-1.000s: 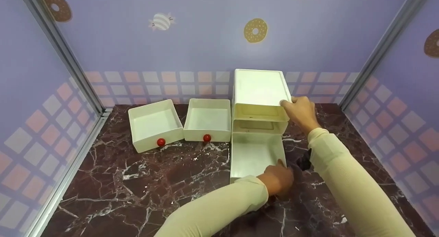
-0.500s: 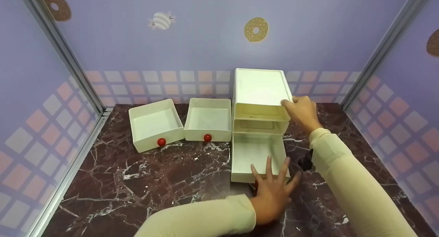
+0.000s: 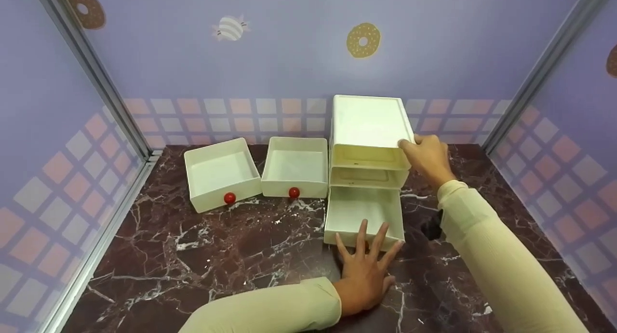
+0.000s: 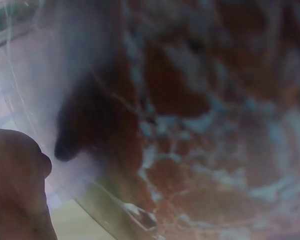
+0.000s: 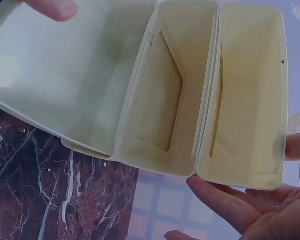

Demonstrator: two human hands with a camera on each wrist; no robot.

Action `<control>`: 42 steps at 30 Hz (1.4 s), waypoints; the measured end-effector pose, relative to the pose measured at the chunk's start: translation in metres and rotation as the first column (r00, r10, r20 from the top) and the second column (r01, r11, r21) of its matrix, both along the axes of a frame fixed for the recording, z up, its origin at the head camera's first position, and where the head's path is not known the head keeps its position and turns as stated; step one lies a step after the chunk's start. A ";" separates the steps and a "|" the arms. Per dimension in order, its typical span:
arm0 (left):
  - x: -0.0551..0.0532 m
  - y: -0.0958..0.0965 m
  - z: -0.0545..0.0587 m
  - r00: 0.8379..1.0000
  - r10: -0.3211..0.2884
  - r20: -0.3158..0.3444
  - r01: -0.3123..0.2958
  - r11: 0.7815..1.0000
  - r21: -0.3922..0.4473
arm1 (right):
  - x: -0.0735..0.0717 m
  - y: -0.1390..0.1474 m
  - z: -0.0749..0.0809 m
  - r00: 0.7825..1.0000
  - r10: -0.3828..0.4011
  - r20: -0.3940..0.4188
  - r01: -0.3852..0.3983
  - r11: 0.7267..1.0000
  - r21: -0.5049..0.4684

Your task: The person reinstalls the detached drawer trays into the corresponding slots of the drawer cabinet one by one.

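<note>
In the head view a white drawer cabinet stands by the back wall. Its two upper slots are hollow, and the bottom drawer sticks out toward me. My left hand, fingers spread and straight, lies against that drawer's front and mostly covers its red knob. At the cabinet's upper right front corner, my right hand grips the edge with the thumb on top. The right wrist view shows the right hand beside the upper slot. The left wrist view is blurred, with part of my left hand at its edge.
Two loose white drawers, one angled and one straighter, rest left of the cabinet, their red knobs facing me. Purple walls with metal corner posts enclose the dark marbled tabletop.
My left hand has moved from the bottom drawer's right side to its front, fingers now spread. The drawer has slid slightly inward. My right hand keeps its hold on the cabinet corner.
</note>
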State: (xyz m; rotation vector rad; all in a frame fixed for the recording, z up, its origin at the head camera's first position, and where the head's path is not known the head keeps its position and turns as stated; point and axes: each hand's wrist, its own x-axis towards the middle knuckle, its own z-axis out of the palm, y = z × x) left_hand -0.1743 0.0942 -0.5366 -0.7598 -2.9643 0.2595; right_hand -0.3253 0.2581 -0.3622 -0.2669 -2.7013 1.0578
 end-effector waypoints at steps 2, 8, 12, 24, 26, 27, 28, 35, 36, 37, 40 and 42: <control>-0.004 0.002 -0.002 1.000 0.006 -0.004 -0.006 1.000 -0.012 | 0.000 0.000 -0.001 1.000 0.003 0.001 -0.003 1.000 0.001; -0.020 0.016 0.001 0.998 0.069 0.002 -0.068 0.995 -0.074 | -0.001 0.000 -0.001 1.000 0.001 -0.024 -0.001 1.000 0.017; -0.035 0.025 0.006 0.994 0.110 0.007 -0.109 0.991 -0.072 | -0.001 0.000 -0.003 1.000 0.006 -0.013 -0.005 1.000 0.012; -0.064 0.025 0.006 0.995 0.104 0.006 -0.104 0.994 -0.032 | -0.001 -0.003 -0.001 1.000 -0.002 -0.001 0.002 1.000 0.004; -0.070 0.024 0.009 0.995 0.096 0.006 -0.096 0.995 -0.032 | -0.001 -0.003 -0.001 1.000 -0.003 -0.004 0.003 1.000 0.001; -0.074 0.023 0.010 0.996 0.088 0.012 -0.088 0.996 -0.031 | -0.002 -0.003 -0.001 1.000 -0.001 -0.005 0.001 1.000 0.001; -0.078 0.022 0.010 0.997 0.081 0.020 -0.080 0.996 -0.028 | -0.001 -0.003 -0.001 1.000 0.000 -0.007 0.000 1.000 0.000; -0.104 0.007 0.015 0.996 0.072 0.044 -0.072 0.997 0.003 | -0.001 -0.001 -0.001 1.000 0.005 -0.003 -0.005 1.000 -0.003; -0.106 0.005 0.015 0.996 0.076 0.044 -0.077 0.997 0.011 | -0.001 -0.001 0.000 1.000 0.006 -0.003 -0.006 1.000 -0.002; -0.108 0.003 0.014 0.996 0.078 0.045 -0.079 0.997 0.017 | -0.001 -0.001 0.000 1.000 0.006 -0.003 -0.006 1.000 -0.003; -0.112 0.000 0.013 0.996 0.076 0.051 -0.078 0.996 0.038 | 0.000 -0.001 0.001 1.000 0.002 -0.004 -0.002 1.000 -0.005; -0.113 0.000 0.013 0.996 0.073 0.055 -0.075 0.996 0.048 | 0.000 0.000 0.001 1.000 -0.003 -0.002 0.003 1.000 -0.009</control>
